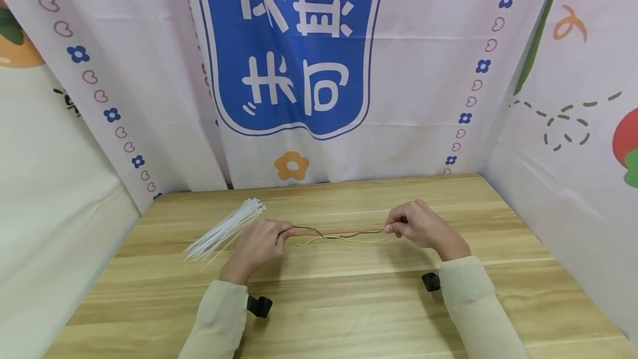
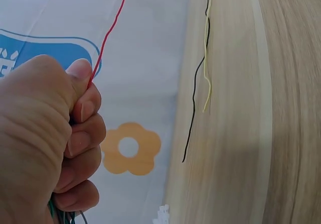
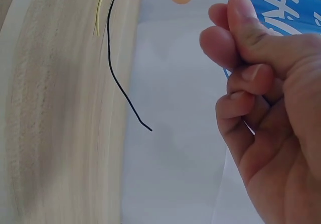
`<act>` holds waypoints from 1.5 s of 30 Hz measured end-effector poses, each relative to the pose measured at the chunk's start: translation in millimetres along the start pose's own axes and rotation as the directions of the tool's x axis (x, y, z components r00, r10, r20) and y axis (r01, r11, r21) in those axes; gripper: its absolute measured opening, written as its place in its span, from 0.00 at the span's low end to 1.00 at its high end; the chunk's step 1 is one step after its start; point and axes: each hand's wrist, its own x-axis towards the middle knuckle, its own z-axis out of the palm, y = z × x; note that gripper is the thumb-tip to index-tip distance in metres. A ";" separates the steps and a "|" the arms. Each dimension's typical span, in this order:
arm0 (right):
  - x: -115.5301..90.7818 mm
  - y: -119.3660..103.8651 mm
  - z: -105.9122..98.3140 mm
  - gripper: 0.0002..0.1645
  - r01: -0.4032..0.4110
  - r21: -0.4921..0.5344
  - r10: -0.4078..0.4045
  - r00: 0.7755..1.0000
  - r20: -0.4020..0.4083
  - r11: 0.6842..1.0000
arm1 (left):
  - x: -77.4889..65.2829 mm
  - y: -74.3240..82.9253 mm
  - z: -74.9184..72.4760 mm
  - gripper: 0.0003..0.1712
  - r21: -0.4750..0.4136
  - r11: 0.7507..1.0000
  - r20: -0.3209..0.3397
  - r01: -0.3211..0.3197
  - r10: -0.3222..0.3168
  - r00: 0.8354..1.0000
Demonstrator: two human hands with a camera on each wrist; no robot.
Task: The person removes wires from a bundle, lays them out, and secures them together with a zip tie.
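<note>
A thin red wire stretches between the two hands above the table. My left hand pinches one end between thumb and forefinger. In its curled fingers, green and dark wires also show at the bottom of the fist in the left wrist view. My right hand pinches the other end of the red wire with thumb and forefinger. A black wire and a yellow wire lie between the hands, with both ends free. They run close together in the middle and spread apart toward their ends.
A bundle of white cable ties lies left of the left hand on the wooden table. Printed cloth hangs behind the table and along both sides. A black wrist camera sits at the left cuff, another at the right.
</note>
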 end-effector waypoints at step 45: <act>8.3 13.7 21.1 0.06 -0.083 -0.070 0.086 0.995 0.048 0.994 | 3.0 12.1 18.3 0.21 -0.004 0.993 0.161 0.120 -0.118 0.980</act>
